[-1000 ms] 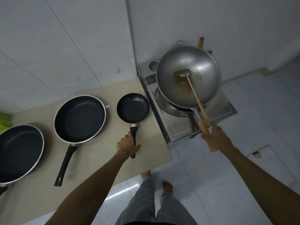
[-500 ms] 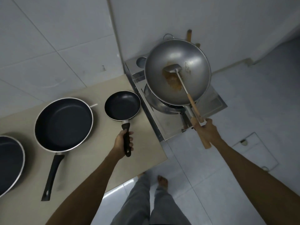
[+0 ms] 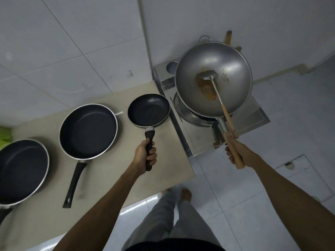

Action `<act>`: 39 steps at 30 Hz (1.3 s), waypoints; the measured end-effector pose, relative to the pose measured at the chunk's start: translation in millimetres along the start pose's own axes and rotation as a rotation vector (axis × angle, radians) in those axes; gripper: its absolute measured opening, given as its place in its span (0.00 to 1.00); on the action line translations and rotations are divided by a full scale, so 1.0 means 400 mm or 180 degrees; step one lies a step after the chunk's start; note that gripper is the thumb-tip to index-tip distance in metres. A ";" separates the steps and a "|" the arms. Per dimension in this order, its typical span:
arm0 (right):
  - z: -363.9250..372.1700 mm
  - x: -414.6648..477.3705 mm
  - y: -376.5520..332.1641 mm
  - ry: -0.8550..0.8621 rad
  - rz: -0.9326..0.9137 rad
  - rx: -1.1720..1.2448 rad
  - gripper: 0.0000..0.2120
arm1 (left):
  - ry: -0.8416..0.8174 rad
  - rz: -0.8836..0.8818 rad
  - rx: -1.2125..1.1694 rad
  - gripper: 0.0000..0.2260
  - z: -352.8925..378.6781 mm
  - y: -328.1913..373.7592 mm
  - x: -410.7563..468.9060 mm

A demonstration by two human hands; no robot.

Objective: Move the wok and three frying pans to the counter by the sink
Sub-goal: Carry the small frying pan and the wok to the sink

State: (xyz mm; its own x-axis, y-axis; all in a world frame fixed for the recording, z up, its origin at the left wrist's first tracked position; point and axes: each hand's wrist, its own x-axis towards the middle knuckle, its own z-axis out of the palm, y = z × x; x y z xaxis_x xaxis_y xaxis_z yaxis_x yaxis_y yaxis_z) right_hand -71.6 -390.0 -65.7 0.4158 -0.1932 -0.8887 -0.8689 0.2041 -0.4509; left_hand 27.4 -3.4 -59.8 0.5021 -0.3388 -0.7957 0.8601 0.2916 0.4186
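Observation:
A steel wok [image 3: 230, 73] with a brown stain and a metal spatula [image 3: 213, 87] in it hangs above the gas stove [image 3: 199, 140]. My right hand [image 3: 237, 153] grips its wooden handle. A small black frying pan [image 3: 148, 109] is raised a little over the beige counter [image 3: 112, 180], its black handle held in my left hand [image 3: 145, 156]. A medium black pan [image 3: 88, 130] lies to its left on the counter. At the left edge a large black pan [image 3: 21, 171] is partly cut off.
White tiled wall runs behind the counter and stove. Something green [image 3: 4, 135] shows at the far left. My legs and bare feet [image 3: 181, 194] stand on the pale tiled floor below the counter's front edge. A floor hatch [image 3: 304, 178] lies at right.
My left hand has closed around the small pan's handle and lifted it slightly. The wok stays held above the stove in my right hand.

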 end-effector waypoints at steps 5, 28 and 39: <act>-0.007 0.010 0.009 -0.0600 -0.0067 0.0675 0.27 | 0.0020 0.0173 0.0231 0.14 0.022 -0.002 -0.053; 0.097 -0.194 0.108 -0.0173 -0.0573 -0.0214 0.28 | 0.0410 0.1158 -0.0428 0.15 -0.073 -0.149 -0.342; 0.449 -0.402 0.274 -0.0288 -0.0911 -0.0557 0.27 | 0.0677 0.1673 -0.0852 0.15 -0.443 -0.227 -0.659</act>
State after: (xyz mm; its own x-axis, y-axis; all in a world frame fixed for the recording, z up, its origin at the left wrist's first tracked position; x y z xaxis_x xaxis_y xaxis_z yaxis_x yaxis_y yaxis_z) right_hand -185.5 -164.2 12.8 0.6647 -0.1315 -0.7354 -0.7431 -0.0151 -0.6690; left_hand -199.0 217.8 34.4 0.7991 0.0882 -0.5947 0.4369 0.5942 0.6753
